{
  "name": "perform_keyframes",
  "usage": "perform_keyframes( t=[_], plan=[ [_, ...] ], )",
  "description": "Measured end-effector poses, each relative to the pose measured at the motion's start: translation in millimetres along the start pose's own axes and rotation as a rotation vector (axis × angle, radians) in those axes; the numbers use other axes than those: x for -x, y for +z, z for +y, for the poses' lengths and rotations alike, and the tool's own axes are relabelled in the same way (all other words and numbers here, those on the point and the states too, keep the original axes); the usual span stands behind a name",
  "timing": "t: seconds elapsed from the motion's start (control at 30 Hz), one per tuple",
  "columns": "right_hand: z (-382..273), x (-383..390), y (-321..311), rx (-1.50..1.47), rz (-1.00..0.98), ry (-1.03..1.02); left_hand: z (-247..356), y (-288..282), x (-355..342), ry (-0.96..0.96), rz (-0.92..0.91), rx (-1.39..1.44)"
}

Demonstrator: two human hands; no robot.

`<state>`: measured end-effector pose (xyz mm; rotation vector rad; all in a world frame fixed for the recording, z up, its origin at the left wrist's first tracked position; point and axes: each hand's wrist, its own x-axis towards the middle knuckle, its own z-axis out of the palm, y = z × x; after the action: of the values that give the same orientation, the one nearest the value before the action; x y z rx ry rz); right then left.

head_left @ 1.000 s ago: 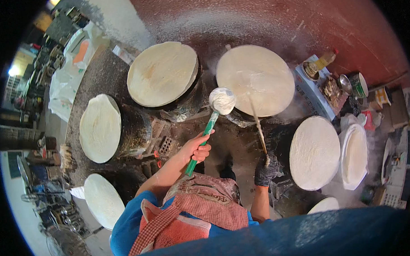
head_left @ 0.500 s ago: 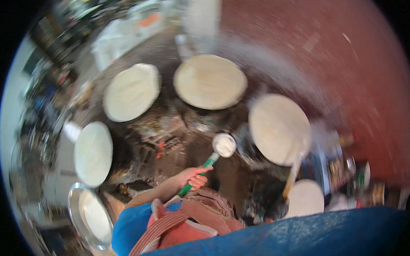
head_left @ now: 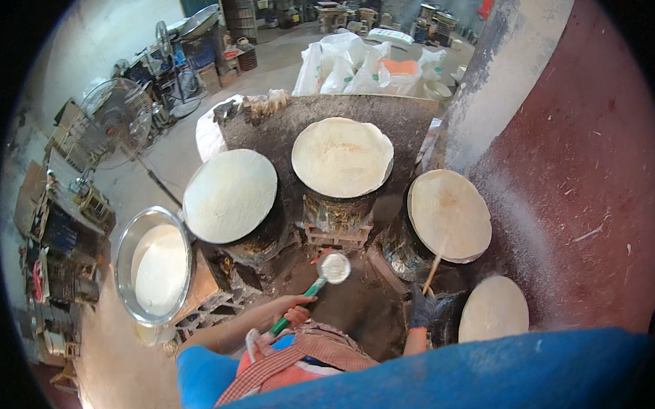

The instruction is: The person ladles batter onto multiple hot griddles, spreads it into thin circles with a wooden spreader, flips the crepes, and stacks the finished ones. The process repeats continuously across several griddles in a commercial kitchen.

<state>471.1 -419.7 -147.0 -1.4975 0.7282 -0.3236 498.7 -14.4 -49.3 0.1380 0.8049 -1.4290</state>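
Observation:
My left hand (head_left: 295,313) grips the green handle of a ladle (head_left: 334,267), whose round bowl holds something white. Lower right, my right hand (head_left: 419,309), in a dark glove, is closed around a long thin wooden spatula (head_left: 432,273). The spatula's pale tip reaches the near edge of a thin pancake (head_left: 450,209) on the right-hand round griddle. A pancake with ragged edges (head_left: 342,156) covers the middle griddle. A smooth, paler pancake (head_left: 231,195) covers the left griddle, and another pale round (head_left: 494,311) lies at the far right, partly hidden by blue cloth.
Left of the griddles, a large metal basin (head_left: 152,265) holds white batter. The griddles stand on drum-like stoves (head_left: 339,213) in an arc. White sacks (head_left: 347,64) lie beyond the dark slab, a standing fan (head_left: 121,114) is at left, and a red wall (head_left: 581,170) closes the right.
The view has turned left, so basin and griddles appear shifted. The spatula has moved from one griddle to its neighbour on the left. The ladle stays in my left hand.

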Motion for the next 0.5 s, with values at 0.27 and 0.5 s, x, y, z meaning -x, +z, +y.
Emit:
perform_keyframes(
  t=[0.27,0.5],
  plan=[
    [-43,-44,120,0.769,0.231,-0.139,79,-39,68,0.041,-0.055,0.046],
    [-84,-94,134,1.041,0.266,-0.366,117,-37,53,-0.098,-0.118,0.109]
  ],
)
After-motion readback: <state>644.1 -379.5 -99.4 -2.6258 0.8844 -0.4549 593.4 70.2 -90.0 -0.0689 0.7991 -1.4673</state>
